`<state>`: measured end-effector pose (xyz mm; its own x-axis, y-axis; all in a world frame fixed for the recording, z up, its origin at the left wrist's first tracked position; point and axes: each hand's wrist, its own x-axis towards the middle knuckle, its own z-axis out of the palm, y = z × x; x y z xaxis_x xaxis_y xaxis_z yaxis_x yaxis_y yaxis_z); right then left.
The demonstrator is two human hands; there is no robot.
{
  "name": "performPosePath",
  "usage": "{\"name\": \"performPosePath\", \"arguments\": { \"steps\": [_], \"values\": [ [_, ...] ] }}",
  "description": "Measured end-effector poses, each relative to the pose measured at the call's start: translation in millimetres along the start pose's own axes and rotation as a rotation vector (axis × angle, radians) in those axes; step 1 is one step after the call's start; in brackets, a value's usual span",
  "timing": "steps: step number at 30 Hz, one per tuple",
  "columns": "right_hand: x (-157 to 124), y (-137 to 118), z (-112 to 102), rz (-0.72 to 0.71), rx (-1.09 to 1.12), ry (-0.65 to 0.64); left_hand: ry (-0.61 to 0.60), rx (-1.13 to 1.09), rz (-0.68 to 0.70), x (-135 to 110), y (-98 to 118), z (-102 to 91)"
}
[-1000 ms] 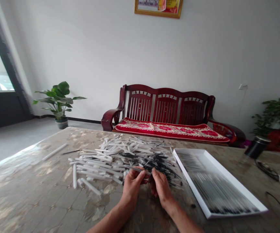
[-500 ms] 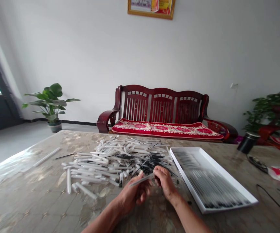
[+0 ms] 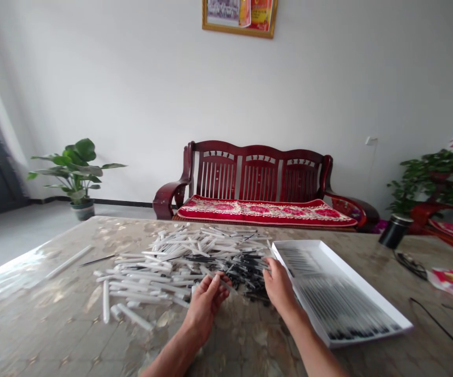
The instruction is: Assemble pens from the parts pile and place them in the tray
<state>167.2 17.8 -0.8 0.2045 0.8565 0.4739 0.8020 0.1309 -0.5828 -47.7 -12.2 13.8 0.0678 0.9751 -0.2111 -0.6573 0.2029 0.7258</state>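
Note:
My left hand (image 3: 207,297) is closed around a translucent whitish pen barrel (image 3: 227,286), whose end sticks out to the right past the fingers. My right hand (image 3: 278,285) reaches over the right side of the pile, next to the box, with its fingers bent together; what they pinch is too small to make out. Beneath and between the hands lie many black pen parts (image 3: 246,269). To their left and behind spreads a heap of white pen barrels (image 3: 144,277). A shallow white box (image 3: 367,287) on the right holds rows of clear pens with dark ends (image 3: 340,306).
The patterned table (image 3: 73,340) carries a lone white tube (image 3: 69,262) and a thin dark stick (image 3: 98,259) at left. At right are a black cylinder (image 3: 395,231), a cable (image 3: 442,330) and a red-and-white packet (image 3: 452,283). Beyond stands a wooden bench (image 3: 258,173).
My hands have moved apart. My right hand has left the pen barrel and gone right, beside the box. My left hand keeps the barrel, now pointing down to the right. The view has shifted slightly.

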Motion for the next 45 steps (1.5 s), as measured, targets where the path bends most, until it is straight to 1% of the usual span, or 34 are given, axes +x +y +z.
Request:
{"name": "performPosePath", "arguments": {
  "steps": [3, 6, 9, 12, 14, 17, 20, 23, 27, 31, 34, 37, 39, 41, 43, 45],
  "values": [
    [2.0, -9.5, 6.9, -0.043, -0.089, -0.055, 0.047, -0.027, 0.047, 2.7, 0.5, -3.2],
    [6.5, -18.9, 12.9, -0.063, -0.158, -0.124, 0.057, -0.020, 0.090, 2.7, 0.3, -4.9],
    [10.7, -19.0, 14.8, -0.049, -0.208, -0.183, 0.052, 0.029, 0.119, 1.3, -0.5, -5.0],
    [16.9, -14.7, 13.1, -0.049, -0.242, -0.194, 0.087, 0.096, 0.136, -0.4, -2.0, -4.5],
    [25.0, -14.4, 12.1, -0.061, -0.274, -0.198, 0.123, 0.151, 0.138, -1.1, -2.7, -4.2],
    [44.3, -19.1, 14.6, -0.075, -0.328, -0.228, 0.160, 0.202, 0.140, -1.2, -3.2, -4.6],
    [66.2, -23.5, 22.1, -0.087, -0.368, -0.266, 0.161, 0.190, 0.131, 0.0, -4.2, -6.1],
    [81.5, -23.0, 29.8, -0.103, -0.404, -0.334, 0.164, 0.167, 0.116, 2.2, -5.9, -7.9],
    [87.6, -18.5, 33.4, -0.139, -0.427, -0.418, 0.164, 0.155, 0.102, 5.0, -7.4, -8.5],
    [87.3, -16.8, 28.3, -0.155, -0.441, -0.428, 0.152, 0.138, 0.101, 6.5, -8.2, -7.3],
    [84.1, -20.7, 19.5, -0.153, -0.437, -0.396, 0.137, 0.087, 0.098, 6.8, -9.8, -7.3],
    [69.7, -30.4, 8.6, -0.172, -0.401, -0.365, 0.143, 0.007, 0.083, 6.5, -11.0, -7.4],
    [51.4, -38.5, 1.7, -0.215, -0.321, -0.355, 0.152, -0.045, 0.079, 6.2, -10.9, -6.9],
    [29.0, -46.1, -4.2, -0.272, -0.161, -0.336, 0.162, -0.086, 0.083, 6.0, -10.3, -6.1],
    [7.1, -52.3, -8.7, -0.297, -0.054, -0.341, 0.173, -0.114, 0.088, 5.7, -9.6, -5.4],
    [-9.8, -57.4, -11.8, -0.300, -0.004, -0.346, 0.175, -0.126, 0.090, 5.4, -9.0, -5.2]
  ]
}}
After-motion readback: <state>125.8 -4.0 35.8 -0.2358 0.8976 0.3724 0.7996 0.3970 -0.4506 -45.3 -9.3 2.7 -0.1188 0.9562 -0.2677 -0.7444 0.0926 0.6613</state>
